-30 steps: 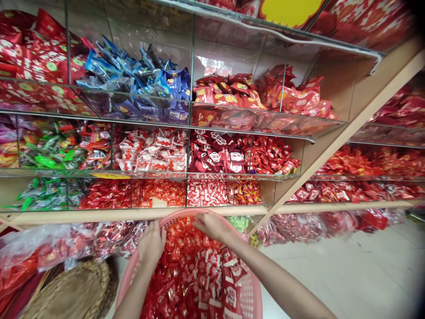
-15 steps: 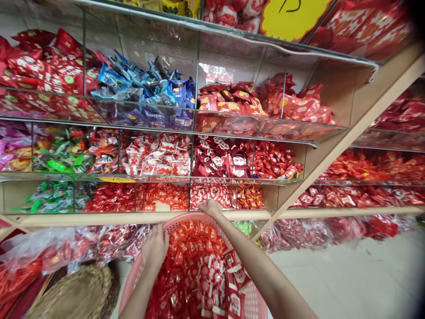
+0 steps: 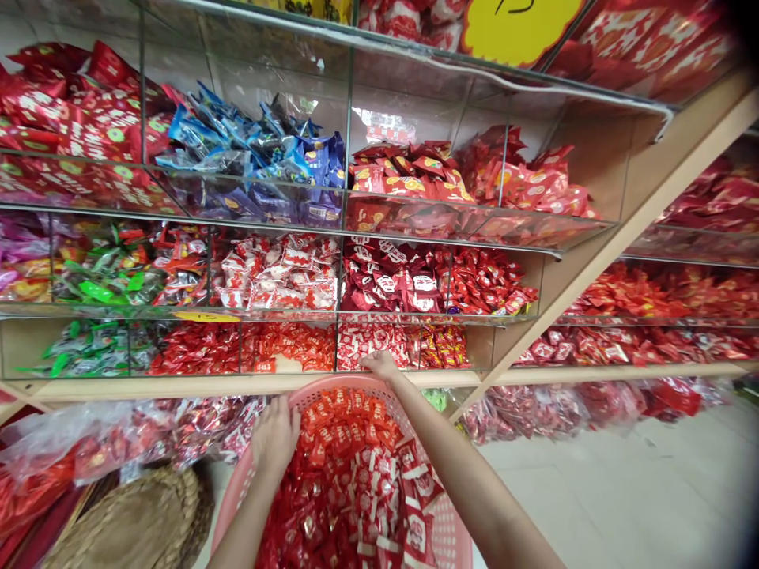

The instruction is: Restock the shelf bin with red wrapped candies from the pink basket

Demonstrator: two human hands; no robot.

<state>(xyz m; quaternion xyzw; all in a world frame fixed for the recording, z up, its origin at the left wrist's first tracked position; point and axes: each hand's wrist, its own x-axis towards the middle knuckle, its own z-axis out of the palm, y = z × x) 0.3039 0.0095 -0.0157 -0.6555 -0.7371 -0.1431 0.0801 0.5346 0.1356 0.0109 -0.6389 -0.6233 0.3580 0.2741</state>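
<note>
A round pink plastic basket full of wrapped candies in red, orange and white stands in front of me, below the shelf. My left hand is closed over the basket's left rim, with its fingertips turned inward. Just above the far rim, my right hand is at the front edge of a bottom-row bin of red-and-white candies. Its fingers are curled; what lies in them is hidden. Both forearms reach over the basket, and the right one covers part of its right side.
Clear-fronted bins of bagged candy fill the shelves, including blue packets. A slanting wooden post stands at right. Plastic bags of candy lie under the bottom ledge. A woven basket is at lower left, pale floor tiles at right.
The view has shifted slightly. Both hands stay at nearly the same places, left on the basket rim, right at the bin edge. The candies in the basket look unchanged.
</note>
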